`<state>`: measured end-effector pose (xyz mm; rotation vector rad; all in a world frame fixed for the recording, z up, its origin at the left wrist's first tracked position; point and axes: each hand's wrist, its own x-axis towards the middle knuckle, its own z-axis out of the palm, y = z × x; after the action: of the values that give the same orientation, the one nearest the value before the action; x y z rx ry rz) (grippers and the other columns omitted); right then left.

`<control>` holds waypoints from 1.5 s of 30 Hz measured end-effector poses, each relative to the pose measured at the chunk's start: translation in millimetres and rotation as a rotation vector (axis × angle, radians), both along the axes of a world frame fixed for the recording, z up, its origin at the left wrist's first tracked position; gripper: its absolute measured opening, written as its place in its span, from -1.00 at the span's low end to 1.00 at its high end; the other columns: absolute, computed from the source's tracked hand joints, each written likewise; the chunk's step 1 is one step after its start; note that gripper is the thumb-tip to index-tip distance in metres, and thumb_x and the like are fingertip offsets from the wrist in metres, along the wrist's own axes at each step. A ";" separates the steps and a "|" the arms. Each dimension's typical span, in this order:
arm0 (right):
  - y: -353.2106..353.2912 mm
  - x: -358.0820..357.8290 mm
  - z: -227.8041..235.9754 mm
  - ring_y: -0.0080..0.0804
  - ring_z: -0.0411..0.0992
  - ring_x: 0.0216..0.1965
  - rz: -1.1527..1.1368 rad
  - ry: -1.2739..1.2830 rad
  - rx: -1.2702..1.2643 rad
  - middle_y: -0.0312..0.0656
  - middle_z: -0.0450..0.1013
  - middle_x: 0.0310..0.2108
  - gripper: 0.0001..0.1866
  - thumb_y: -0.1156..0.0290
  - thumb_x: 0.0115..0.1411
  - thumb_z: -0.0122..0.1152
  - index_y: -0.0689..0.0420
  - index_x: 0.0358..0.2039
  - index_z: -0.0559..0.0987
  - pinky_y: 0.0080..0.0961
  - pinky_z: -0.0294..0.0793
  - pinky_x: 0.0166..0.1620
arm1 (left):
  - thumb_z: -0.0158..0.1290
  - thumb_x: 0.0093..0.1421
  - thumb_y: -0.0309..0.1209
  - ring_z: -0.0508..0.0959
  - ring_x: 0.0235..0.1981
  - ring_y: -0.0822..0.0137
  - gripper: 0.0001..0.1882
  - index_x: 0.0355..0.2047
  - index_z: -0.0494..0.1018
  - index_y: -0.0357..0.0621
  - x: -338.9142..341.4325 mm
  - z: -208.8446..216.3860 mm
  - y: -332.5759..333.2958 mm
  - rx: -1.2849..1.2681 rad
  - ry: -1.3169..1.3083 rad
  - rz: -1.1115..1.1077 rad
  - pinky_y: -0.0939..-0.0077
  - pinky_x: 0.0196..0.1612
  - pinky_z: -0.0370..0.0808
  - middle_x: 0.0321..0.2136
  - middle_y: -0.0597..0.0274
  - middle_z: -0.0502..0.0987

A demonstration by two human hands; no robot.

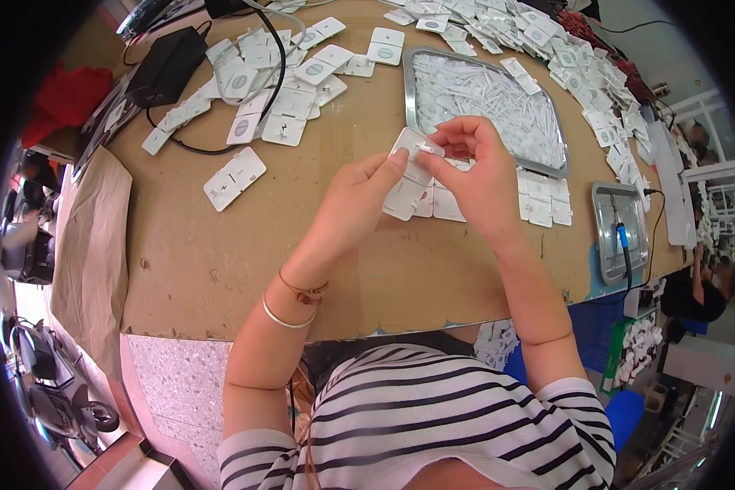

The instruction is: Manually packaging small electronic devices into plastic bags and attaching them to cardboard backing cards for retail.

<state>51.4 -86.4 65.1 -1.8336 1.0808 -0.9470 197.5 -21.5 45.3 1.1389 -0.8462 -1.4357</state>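
My left hand [349,196] grips a white rectangular plastic panel [400,202] near the middle of the table, its thumb flat on the face. At the panel's upper end, my right hand [483,184] has thumb and index finger closed against a small white part [424,149]; its exact shape is partly hidden by the fingers. Just beyond the hands, several similar panels [447,204] lie in a row on the table, partly covered by my right hand. More of that row [545,198] shows to the right of my wrist.
Behind the hands stands a metal tray [410,91] full of thin white plastic pieces. A smaller tray [599,245] at right holds a blue-gripped soldering iron [623,237] with a cord. Loose panels [290,102] pile up at far left beside a black power box [167,67]; more [576,82] line the far right.
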 end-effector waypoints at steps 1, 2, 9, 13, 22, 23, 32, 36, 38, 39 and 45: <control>0.6 -0.4 -2.6 -0.49 0.42 -0.27 0.014 -0.011 -0.031 -0.18 0.48 -0.30 -0.64 0.50 -0.03 0.34 0.22 -0.23 0.39 -0.55 0.43 -0.14 | -0.16 0.29 -0.10 0.54 -0.42 0.45 -0.53 -0.21 0.47 -0.34 2.5 -0.1 -0.2 0.001 0.000 0.000 0.56 -0.41 0.52 -0.43 0.21 0.54; 1.3 -0.7 -3.9 -0.50 0.42 -0.27 0.029 -0.023 -0.062 -0.18 0.48 -0.30 -0.64 0.51 -0.02 0.34 0.22 -0.24 0.39 -0.55 0.43 -0.14 | -0.15 0.29 -0.13 0.54 -0.43 0.46 -0.55 -0.18 0.45 -0.34 4.5 0.7 -0.2 0.011 -0.015 -0.023 0.55 -0.42 0.54 -0.43 0.21 0.54; -0.3 -2.6 -8.0 -0.54 0.40 -0.27 0.071 -0.084 -0.033 -0.19 0.47 -0.30 -0.63 0.53 -0.03 0.34 0.23 -0.23 0.39 -0.57 0.43 -0.16 | -0.15 0.27 -0.28 0.54 -0.49 0.47 -0.67 -0.24 0.44 -0.34 -1.7 -3.9 1.2 0.012 -0.042 0.017 0.53 -0.50 0.56 -0.44 0.21 0.53; -1.4 -4.1 -9.5 -0.56 0.38 -0.28 0.081 -0.147 0.090 -0.18 0.46 -0.28 -0.62 0.55 -0.02 0.32 0.24 -0.21 0.37 -0.61 0.40 -0.17 | -0.15 0.26 -0.31 0.55 -0.47 0.46 -0.70 -0.28 0.43 -0.34 -4.5 -1.9 1.3 0.018 -0.076 0.014 0.52 -0.48 0.57 -0.45 0.23 0.52; 13.4 4.2 -12.8 -0.60 0.35 -0.30 -0.030 -0.098 -0.099 -0.25 0.45 -0.29 -0.61 0.57 -0.02 0.28 0.19 -0.17 0.37 -0.64 0.33 -0.22 | -0.12 0.24 -0.33 0.33 -0.69 0.53 -0.72 -0.39 0.43 -0.36 -9.6 -11.9 1.3 -0.161 -0.566 0.141 0.50 -0.65 0.29 -0.68 0.22 0.41; 14.2 5.2 -14.1 -0.60 0.34 -0.30 -0.047 -0.105 -0.130 -0.27 0.44 -0.29 -0.63 0.56 -0.01 0.28 0.17 -0.18 0.38 -0.64 0.32 -0.21 | -0.10 0.23 -0.34 0.33 -0.68 0.53 -0.73 -0.40 0.43 -0.36 -10.3 -7.9 2.3 -0.142 -0.590 0.147 0.49 -0.63 0.27 -0.68 0.20 0.40; 1.5 -1.7 -21.4 -0.55 0.36 -0.23 0.010 -0.164 -0.127 -0.26 0.43 -0.23 -0.71 0.46 0.11 0.19 0.17 -0.14 0.41 -0.58 0.34 -0.11 | 0.01 0.16 -0.32 0.43 -0.55 0.41 -0.75 -0.35 0.41 -0.32 29.2 -33.4 -12.8 -0.084 -0.590 0.372 0.49 -0.46 0.38 -0.58 0.16 0.47; -3.9 -8.8 -20.3 -0.55 0.36 -0.24 -0.012 -0.139 -0.038 -0.26 0.42 -0.22 -0.71 0.44 0.14 0.17 0.18 -0.12 0.41 -0.58 0.35 -0.12 | 0.07 0.12 -0.20 0.51 -0.47 0.23 -0.66 -0.31 0.41 -0.28 21.5 -25.3 -9.9 0.038 -1.037 0.248 0.39 -0.38 0.43 -0.54 0.12 0.49; -8.4 -12.2 -22.2 -0.55 0.37 -0.24 -0.013 -0.142 -0.035 -0.26 0.42 -0.23 -0.72 0.43 0.14 0.16 0.19 -0.13 0.41 -0.58 0.36 -0.13 | 0.08 0.12 -0.16 0.51 -0.47 0.19 -0.63 -0.32 0.41 -0.27 22.9 -21.8 -12.6 0.075 -1.195 0.186 0.37 -0.37 0.44 -0.54 0.11 0.49; -10.6 -14.5 -24.0 -0.55 0.37 -0.25 -0.017 -0.139 -0.028 -0.27 0.42 -0.23 -0.72 0.43 0.14 0.16 0.19 -0.13 0.42 -0.58 0.37 -0.14 | 0.10 0.10 -0.14 0.50 -0.43 0.17 -0.62 -0.31 0.41 -0.26 29.4 -22.6 -15.1 -0.022 -1.356 0.324 0.35 -0.35 0.43 -0.50 0.10 0.50; -82.4 -35.7 -27.9 -0.44 0.43 -0.31 -0.219 0.201 -0.213 -0.19 0.46 -0.29 -0.74 0.40 0.10 0.17 0.19 -0.19 0.48 -0.54 0.41 -0.19 | 0.13 0.05 -0.21 0.47 -0.31 0.13 -0.58 -0.19 0.40 -0.27 76.0 -27.2 -32.6 -0.351 -1.875 0.700 0.31 -0.28 0.42 -0.38 0.04 0.49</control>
<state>15.7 -168.8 37.2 -2.0482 1.3700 -1.0553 273.5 -54.1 18.1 2.0418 -1.5070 0.7237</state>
